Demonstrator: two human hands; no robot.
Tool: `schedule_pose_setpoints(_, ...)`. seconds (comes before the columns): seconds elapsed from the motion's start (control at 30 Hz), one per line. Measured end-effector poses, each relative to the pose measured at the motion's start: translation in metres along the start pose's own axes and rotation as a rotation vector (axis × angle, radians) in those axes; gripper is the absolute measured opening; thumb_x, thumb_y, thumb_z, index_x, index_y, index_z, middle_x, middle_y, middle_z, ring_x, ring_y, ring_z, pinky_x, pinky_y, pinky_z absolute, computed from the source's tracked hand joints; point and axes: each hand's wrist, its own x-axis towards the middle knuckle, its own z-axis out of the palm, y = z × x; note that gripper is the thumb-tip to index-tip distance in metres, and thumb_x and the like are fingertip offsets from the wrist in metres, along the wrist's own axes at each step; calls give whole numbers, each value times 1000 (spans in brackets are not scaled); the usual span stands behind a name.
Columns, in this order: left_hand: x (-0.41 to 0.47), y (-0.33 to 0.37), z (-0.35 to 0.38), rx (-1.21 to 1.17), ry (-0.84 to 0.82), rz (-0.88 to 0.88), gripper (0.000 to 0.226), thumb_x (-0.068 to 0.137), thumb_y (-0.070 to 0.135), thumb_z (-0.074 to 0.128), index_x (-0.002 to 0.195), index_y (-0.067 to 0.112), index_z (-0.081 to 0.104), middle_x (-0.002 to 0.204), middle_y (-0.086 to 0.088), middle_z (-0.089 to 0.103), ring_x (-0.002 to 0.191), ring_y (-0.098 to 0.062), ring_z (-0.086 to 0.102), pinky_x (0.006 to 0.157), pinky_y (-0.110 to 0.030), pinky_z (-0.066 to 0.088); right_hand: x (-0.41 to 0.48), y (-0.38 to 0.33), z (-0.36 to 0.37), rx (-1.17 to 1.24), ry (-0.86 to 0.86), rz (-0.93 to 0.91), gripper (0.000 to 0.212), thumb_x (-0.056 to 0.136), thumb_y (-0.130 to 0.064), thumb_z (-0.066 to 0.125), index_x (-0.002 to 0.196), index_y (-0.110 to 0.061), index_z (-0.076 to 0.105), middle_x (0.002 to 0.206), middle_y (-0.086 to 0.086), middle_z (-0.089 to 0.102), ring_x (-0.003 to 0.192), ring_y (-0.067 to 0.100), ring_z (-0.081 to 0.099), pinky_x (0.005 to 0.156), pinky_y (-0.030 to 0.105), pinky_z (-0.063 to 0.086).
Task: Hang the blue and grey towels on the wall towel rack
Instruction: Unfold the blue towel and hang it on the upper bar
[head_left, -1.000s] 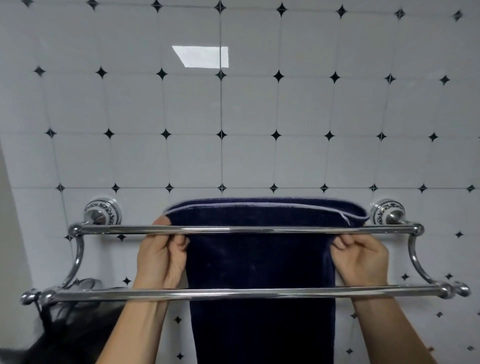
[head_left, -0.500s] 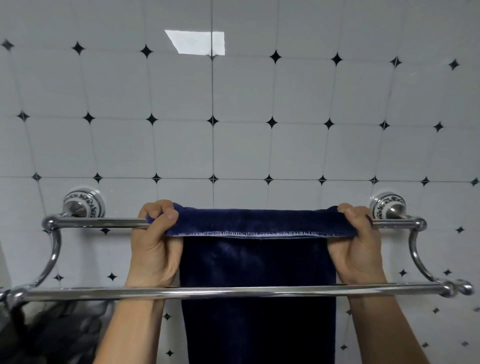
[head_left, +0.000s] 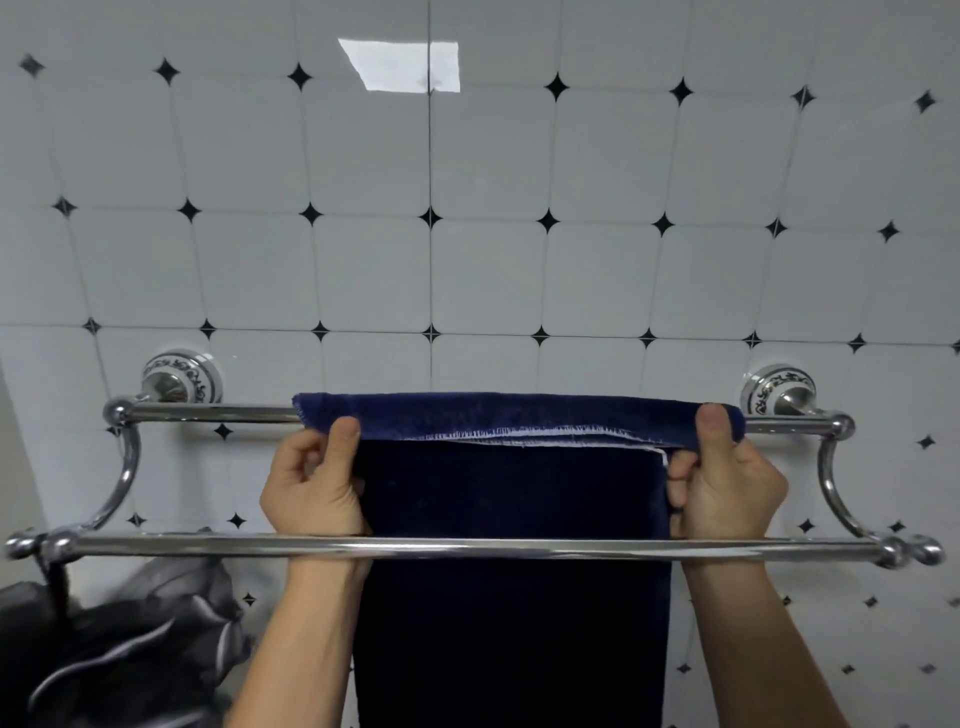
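Our left hand (head_left: 311, 488) and right hand (head_left: 727, 483) pinch one blue towel (head_left: 509, 499) on the rear bar (head_left: 208, 414); the front bar (head_left: 467, 548) crosses our wrists; one grey cloth (head_left: 130, 639) hangs left.

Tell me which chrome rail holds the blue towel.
The upper chrome rail nearest the wall carries the dark blue towel; the lower front rail just crosses in front of it.

Head-worn view, close, square-on to towel rack (head_left: 208, 414)
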Motion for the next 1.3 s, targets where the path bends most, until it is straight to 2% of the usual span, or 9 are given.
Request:
schedule_pose_setpoints(0.2,1,2,-3,-17,-172,-54,43,71,45,75,47,24,46,40,14,33,34,-3,27,37,-14,22,0,2,-7,9,-83,-5,50,70,-65,71,48,-23,53,39,-4,48,31,10,37,34,15,30)
schedule_pose_setpoints(0.4,-8,-5,-8,-61,-224,-111,37,89,24,61,55,25,48,40,14,32,33,-1,23,36,-14,18,-3,18,-23,36,-208,14,37,80,-47,70,54,-25,57,43,-6,46,35,9,37,36,17,31)
schedule_pose_setpoints(0.53,-32,-11,-37,27,-231,-212,28,87,21,62,61,24,51,50,10,44,46,-6,36,44,-19,30,-20,38,-47,53,-262,75,36,86,-33,64,53,-25,54,41,-9,41,34,7,33,36,18,29)
schedule_pose_setpoints(0.73,-76,-18,-93,225,-252,-294,39,92,15,58,56,24,46,43,16,28,38,-1,18,42,-21,10,-70,75,-105,-190,-195,215,52,80,-48,67,45,-18,43,37,4,39,34,16,33,39,20,30)
schedule_pose_setpoints(0.83,-103,-18,-129,355,-239,-352,44,93,12,57,53,24,46,44,15,28,40,-3,19,44,-24,12,-104,91,-142,-236,-247,298,57,78,-57,69,46,-18,42,40,5,40,36,16,34,41,22,32)
schedule_pose_setpoints(0.93,-135,-23,-176,483,-224,-490,32,85,27,64,62,21,43,47,12,25,43,-7,18,45,-25,14,-145,106,-182,-307,-238,405,53,77,-54,68,47,-18,44,43,5,41,39,16,35,43,26,32)
schedule_pose_setpoints(1.03,-170,-33,-223,620,-202,-617,37,88,27,66,72,3,42,49,5,25,47,-13,19,45,-26,17,-185,116,-221,-412,-197,586,49,73,-56,68,48,-19,46,46,5,42,41,16,35,41,26,32)
schedule_pose_setpoints(1.17,-210,-41,-264,786,-171,-776,42,90,18,66,64,12,34,44,-2,32,45,-15,27,51,-29,25,-224,126,-261,-550,-138,759,50,85,-44,66,47,-16,47,45,7,44,39,15,38,41,22,33)
schedule_pose_setpoints(1.3,-228,-39,-284,775,-159,-943,26,89,13,67,73,3,51,53,-13,49,52,-20,44,56,-32,43,-239,128,-282,-681,-181,808,47,89,-33,67,49,-13,53,47,7,53,42,16,45,46,26,36)
